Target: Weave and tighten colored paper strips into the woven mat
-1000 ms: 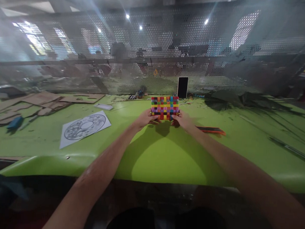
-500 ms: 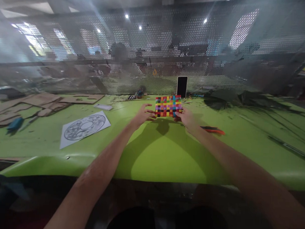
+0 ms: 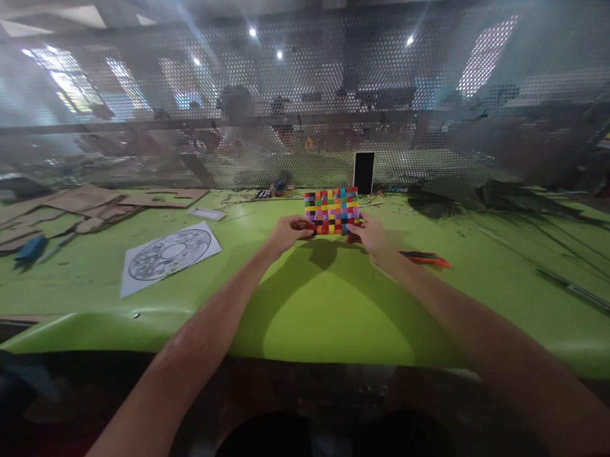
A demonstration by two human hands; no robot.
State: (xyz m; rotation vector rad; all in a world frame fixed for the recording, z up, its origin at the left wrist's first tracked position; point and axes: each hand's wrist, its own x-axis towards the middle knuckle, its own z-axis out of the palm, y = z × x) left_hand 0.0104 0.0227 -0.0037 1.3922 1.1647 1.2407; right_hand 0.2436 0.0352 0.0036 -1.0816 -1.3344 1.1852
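A small woven mat [image 3: 331, 211] of many-coloured strips is held up over the green tabletop, its checkered face turned toward me. At its lower left corner my left hand [image 3: 289, 232] pinches the edge between thumb and fingers. My right hand [image 3: 369, 232] grips the lower right corner, thumb on the front and the other fingers mostly hidden behind. Under the mat, a shadow falls on the green cover [image 3: 332, 303].
Brown cardboard cut-outs [image 3: 93, 201] and a blue object [image 3: 31, 249] lie at the left, near a printed circular drawing [image 3: 171, 257]. An orange-and-black tool [image 3: 424, 258] rests beside my right forearm. A dark tablet [image 3: 363, 172] stands against the perforated screen [image 3: 289, 121]; dark leaves [image 3: 436, 196] lie right.
My left hand has closed from spread fingers onto the mat's left corner. The mat has shifted slightly left and tilted a little, with my right hand still on it.
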